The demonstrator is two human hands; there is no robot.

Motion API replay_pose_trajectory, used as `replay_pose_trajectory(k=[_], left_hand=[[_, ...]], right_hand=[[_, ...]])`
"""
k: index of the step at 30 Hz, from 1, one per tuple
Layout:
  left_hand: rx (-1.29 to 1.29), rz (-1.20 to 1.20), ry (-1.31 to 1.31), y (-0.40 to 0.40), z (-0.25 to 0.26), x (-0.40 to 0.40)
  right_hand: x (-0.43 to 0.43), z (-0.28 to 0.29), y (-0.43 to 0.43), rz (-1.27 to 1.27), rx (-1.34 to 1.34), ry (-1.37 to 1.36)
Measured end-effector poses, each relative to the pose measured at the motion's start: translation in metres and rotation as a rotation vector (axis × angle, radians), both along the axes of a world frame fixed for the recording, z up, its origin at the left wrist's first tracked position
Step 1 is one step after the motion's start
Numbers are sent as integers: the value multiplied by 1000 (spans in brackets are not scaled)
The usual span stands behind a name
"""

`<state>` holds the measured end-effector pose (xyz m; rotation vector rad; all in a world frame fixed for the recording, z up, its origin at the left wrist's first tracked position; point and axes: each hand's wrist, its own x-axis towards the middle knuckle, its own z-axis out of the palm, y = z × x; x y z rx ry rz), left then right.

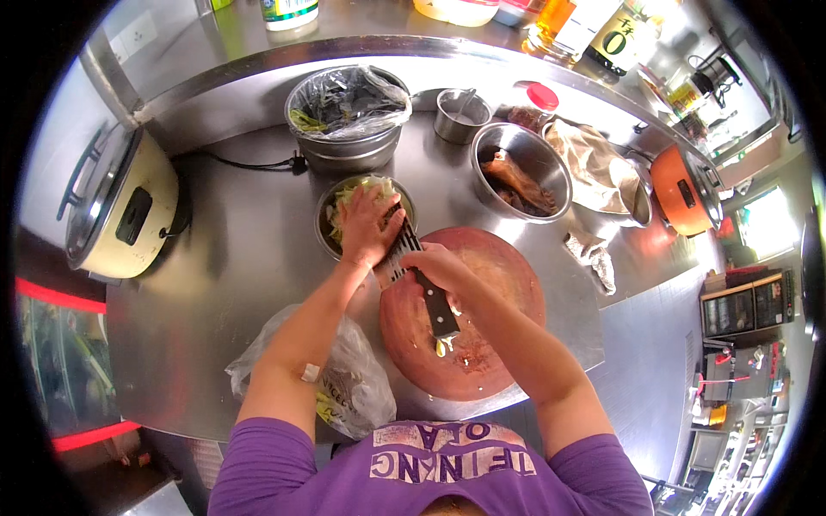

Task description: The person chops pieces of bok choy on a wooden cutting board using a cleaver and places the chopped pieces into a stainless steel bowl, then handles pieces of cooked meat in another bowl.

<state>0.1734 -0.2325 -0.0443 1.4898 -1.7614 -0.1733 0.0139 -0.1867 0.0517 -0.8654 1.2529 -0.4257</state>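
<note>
My right hand grips a cleaver near where its black riveted handle meets the blade. The broad blade slants up from the round wooden chopping board to the rim of a metal bowl. Chopped pale-green vegetable, possibly cabbage, fills that bowl. Over it lies my left hand, fingers spread, its thumb side against the blade's far end. Part of the bowl and blade is hidden under this hand. A few vegetable scraps lie on the board by the handle's end.
Behind the bowl stands a metal pot lined with a plastic bag. Cooked-looking meat lies in a steel bowl to the right. A clear plastic bag is at the front edge. Electric cookers flank the steel counter.
</note>
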Motion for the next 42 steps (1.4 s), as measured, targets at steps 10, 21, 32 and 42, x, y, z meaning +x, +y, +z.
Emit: replay_pose_trajectory(k=[10,21,32,42], left_hand=[[19,10,-288,-15,-9,12],[135,-458,346,77,34,-67],[102,-654,72,178,19,-94],[92,-61,-78,174,-16,-122]], right_hand=[[-102,65,107,59,7,143],[-187,-12,191,-237,-170,210],[-214,-33,214,-353,-102,121],[-172,-63,213,-98,-103,57]])
